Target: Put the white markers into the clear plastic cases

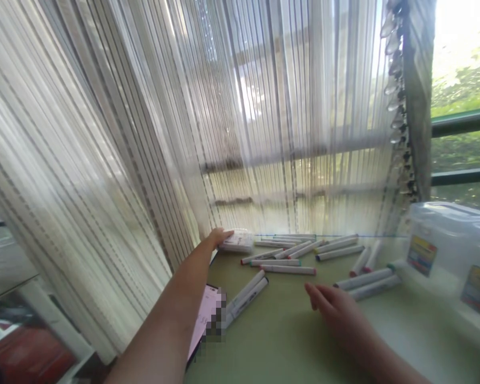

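Observation:
At the table's far left corner my left hand (220,237) reaches out, its fingers closed on the near end of a small clear-and-white plastic case (240,241). My right hand (334,306) hovers over or rests on the front right of the green table; its fingers are drawn together, with nothing visible in them. Close beside it, two white markers (368,278) lie with their ends partly behind the hand. More white markers with coloured ends, one with a pink end (288,270), lie scattered between the hands. Two dark-ended markers (246,298) lie nearer to me.
A clear plastic box (444,266) with coloured labels stands on the right. Partly behind my left forearm lies a device with a pink screen (206,314). Sheer striped curtains (264,106) hang along the table's far and left sides. The table top (272,330) is green.

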### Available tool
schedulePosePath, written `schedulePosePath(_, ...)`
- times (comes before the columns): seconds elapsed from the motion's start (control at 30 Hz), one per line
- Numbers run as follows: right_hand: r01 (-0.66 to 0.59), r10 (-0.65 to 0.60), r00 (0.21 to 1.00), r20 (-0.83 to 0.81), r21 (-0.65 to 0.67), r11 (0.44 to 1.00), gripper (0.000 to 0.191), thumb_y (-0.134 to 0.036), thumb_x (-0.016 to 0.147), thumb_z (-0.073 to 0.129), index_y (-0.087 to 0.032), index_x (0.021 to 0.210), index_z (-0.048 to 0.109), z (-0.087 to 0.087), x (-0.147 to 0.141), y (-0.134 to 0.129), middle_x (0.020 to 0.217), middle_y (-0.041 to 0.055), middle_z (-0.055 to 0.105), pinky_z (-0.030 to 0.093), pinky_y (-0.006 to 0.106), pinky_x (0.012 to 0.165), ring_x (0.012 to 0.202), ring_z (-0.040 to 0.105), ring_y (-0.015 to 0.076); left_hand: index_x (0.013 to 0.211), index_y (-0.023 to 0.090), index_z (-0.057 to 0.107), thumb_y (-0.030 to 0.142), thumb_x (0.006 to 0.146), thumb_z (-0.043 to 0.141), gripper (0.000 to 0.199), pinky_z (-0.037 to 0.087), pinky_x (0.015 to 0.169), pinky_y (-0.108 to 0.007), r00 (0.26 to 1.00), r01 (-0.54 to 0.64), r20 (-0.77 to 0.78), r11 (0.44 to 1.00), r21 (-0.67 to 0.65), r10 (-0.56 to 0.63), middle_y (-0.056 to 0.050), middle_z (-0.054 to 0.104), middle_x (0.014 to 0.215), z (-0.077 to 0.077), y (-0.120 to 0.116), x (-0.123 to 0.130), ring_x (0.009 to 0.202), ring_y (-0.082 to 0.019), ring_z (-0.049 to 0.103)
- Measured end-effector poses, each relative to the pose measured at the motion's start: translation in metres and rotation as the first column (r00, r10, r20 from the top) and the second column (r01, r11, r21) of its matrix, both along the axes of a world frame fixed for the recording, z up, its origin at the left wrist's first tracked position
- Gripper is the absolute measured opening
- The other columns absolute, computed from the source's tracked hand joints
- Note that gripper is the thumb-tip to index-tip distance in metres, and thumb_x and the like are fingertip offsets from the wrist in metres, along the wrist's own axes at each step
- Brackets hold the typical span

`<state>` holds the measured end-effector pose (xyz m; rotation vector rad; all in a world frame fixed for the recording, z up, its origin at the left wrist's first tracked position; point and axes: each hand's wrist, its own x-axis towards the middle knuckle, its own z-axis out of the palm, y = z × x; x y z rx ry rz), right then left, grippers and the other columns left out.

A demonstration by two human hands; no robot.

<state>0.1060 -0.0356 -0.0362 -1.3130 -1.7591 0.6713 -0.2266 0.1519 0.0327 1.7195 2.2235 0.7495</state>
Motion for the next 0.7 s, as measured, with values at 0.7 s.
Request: schedulePosePath(0.7, 0.011, -0.010, 1.000, -0.030, 0.054, 0.998, 0.051, -0.062, 0.077, 0.035, -0.021, 0.050, 0.050, 0.007, 0.003, 0.000, 0.045, -0.0003, 0.048, 0.032, 0.027, 0.050, 0.047, 0.047, 0.0159, 0.100, 0.025, 0.068, 0.042, 0.086, 0.048, 0.030, 0.041, 0.094, -0.028, 0.872, 0.299, -0.411, 0.954, 0.016, -0.266, -0.004, 0.066, 0.116, -0.007, -0.053, 0.041, 0.110, -0.021, 0.057)
